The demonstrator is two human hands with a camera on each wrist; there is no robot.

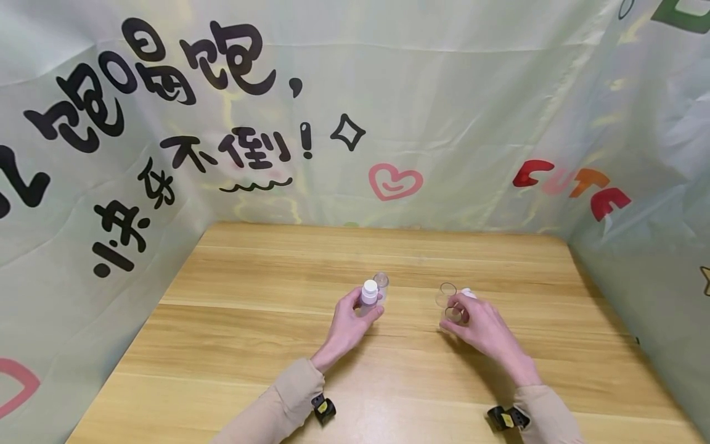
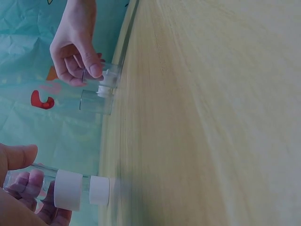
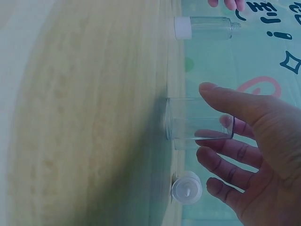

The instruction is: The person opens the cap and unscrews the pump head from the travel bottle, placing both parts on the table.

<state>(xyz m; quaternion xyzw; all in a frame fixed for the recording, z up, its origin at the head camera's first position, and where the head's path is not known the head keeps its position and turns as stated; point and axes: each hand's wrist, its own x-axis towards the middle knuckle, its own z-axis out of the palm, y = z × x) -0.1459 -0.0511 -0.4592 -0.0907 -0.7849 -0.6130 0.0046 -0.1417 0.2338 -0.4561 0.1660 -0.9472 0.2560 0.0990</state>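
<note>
My left hand (image 1: 349,320) holds a small clear bottle (image 1: 368,298) with white parts, and the left wrist view shows a wide white band (image 2: 68,189) on it. Just behind it stands a second clear bottle (image 3: 211,28) on a white base (image 3: 182,28). To the right, my right hand (image 1: 482,324) has thumb and fingers curled round a clear cup (image 3: 188,117). Another clear cup (image 1: 447,293) is close behind that one. Near the right fingers is a white-topped piece (image 3: 187,188) with a small nozzle; my hand partly hides it in the head view.
Wooden tabletop (image 1: 233,345) lies under both hands. A pale printed cloth (image 1: 432,111) with dark lettering and a pink heart (image 1: 395,182) hangs round its back and sides. Each wrist wears a small black device (image 1: 324,409).
</note>
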